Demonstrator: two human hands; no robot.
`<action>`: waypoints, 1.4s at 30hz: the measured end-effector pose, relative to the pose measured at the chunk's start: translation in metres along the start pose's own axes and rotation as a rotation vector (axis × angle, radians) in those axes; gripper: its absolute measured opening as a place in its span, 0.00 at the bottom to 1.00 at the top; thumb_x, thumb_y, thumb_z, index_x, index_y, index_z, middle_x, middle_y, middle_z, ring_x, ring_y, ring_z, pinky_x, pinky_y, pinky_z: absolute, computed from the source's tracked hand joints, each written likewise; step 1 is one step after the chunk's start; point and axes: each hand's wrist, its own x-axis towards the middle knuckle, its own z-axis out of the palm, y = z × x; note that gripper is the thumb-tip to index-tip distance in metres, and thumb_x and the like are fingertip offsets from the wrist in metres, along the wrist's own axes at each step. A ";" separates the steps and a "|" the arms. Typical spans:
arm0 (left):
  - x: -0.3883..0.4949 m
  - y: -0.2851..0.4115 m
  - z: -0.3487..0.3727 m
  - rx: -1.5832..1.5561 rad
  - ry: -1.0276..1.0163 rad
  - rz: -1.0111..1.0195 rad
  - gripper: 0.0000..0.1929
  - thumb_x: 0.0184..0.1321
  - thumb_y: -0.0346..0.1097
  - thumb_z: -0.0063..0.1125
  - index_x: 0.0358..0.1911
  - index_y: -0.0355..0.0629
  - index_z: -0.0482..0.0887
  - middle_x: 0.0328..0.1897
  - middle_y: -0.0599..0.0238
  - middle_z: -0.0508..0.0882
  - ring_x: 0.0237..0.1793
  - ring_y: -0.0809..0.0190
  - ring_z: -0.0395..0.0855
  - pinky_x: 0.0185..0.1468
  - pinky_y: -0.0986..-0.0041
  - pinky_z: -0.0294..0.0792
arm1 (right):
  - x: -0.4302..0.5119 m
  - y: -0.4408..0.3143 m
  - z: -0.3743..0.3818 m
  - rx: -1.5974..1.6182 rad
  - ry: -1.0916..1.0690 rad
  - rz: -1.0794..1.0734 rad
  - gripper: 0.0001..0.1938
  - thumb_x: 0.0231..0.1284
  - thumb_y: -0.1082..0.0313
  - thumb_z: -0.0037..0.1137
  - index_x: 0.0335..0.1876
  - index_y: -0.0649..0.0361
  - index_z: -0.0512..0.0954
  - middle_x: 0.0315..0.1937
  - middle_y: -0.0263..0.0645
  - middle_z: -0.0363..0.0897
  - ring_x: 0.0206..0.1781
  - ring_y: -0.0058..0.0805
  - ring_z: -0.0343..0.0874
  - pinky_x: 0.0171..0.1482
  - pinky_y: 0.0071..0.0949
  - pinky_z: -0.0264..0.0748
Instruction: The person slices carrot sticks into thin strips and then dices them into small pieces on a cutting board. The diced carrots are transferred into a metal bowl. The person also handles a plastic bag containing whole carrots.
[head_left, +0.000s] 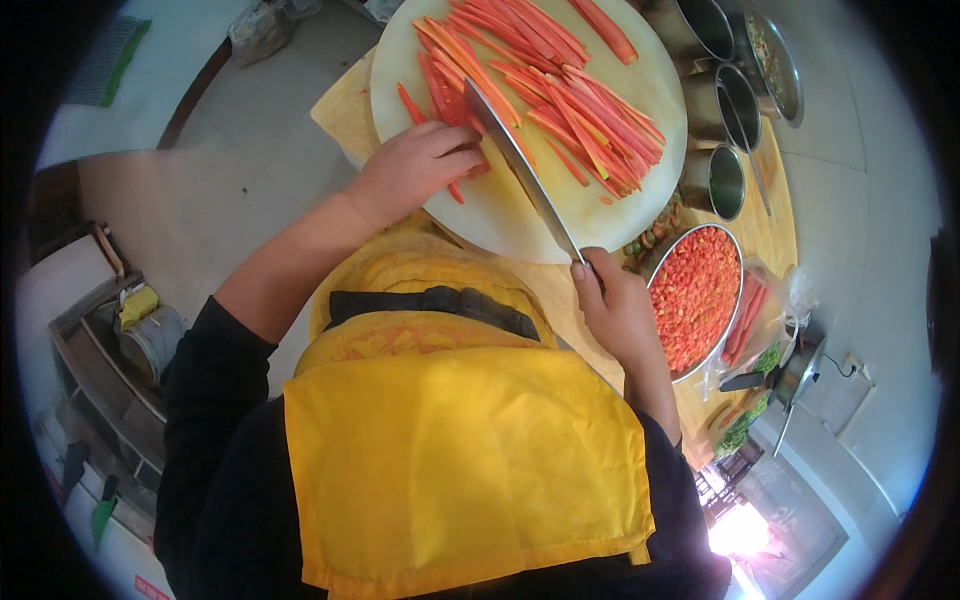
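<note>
A round white cutting board (480, 217) carries carrot sticks (600, 127) in loose bundles. My right hand (619, 304) is wrapped around the dark handle of a broad kitchen knife (529, 176). The blade points away to the upper left, its tip beside the carrot pieces near my left hand. With bent fingers, my left hand (420, 169) holds carrot slices (450, 105) down at the board's left side; the fingers partly hide them. One thicker carrot piece (606, 34) lies apart at the board's far side.
On the wooden table (772, 195), a metal bowl of diced carrot (697, 300) stands right of my right hand. Metal pots (726, 182) line the board's right side, one with a long utensil. A plastic bag of carrots (750, 311) lies beyond the bowl, near green vegetables (733, 436).
</note>
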 end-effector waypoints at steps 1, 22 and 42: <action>0.000 0.001 0.001 -0.024 -0.001 -0.010 0.13 0.61 0.33 0.60 0.50 0.45 0.85 0.57 0.62 0.83 0.54 0.51 0.81 0.57 0.63 0.76 | -0.004 0.001 0.000 -0.008 -0.005 0.013 0.13 0.75 0.57 0.54 0.50 0.58 0.79 0.28 0.54 0.80 0.33 0.57 0.82 0.36 0.48 0.76; -0.010 0.005 0.011 -0.044 0.170 -0.016 0.15 0.55 0.28 0.65 0.47 0.42 0.86 0.50 0.57 0.83 0.49 0.48 0.82 0.50 0.64 0.78 | 0.001 0.000 0.021 0.116 -0.009 0.116 0.13 0.77 0.57 0.52 0.49 0.58 0.78 0.25 0.54 0.78 0.30 0.57 0.81 0.34 0.45 0.74; -0.011 0.012 0.022 0.005 0.227 -0.080 0.08 0.59 0.32 0.59 0.42 0.47 0.85 0.47 0.65 0.83 0.51 0.55 0.81 0.52 0.67 0.77 | 0.022 -0.010 0.042 0.010 -0.152 -0.027 0.15 0.79 0.55 0.45 0.49 0.61 0.71 0.30 0.60 0.81 0.37 0.66 0.80 0.38 0.59 0.73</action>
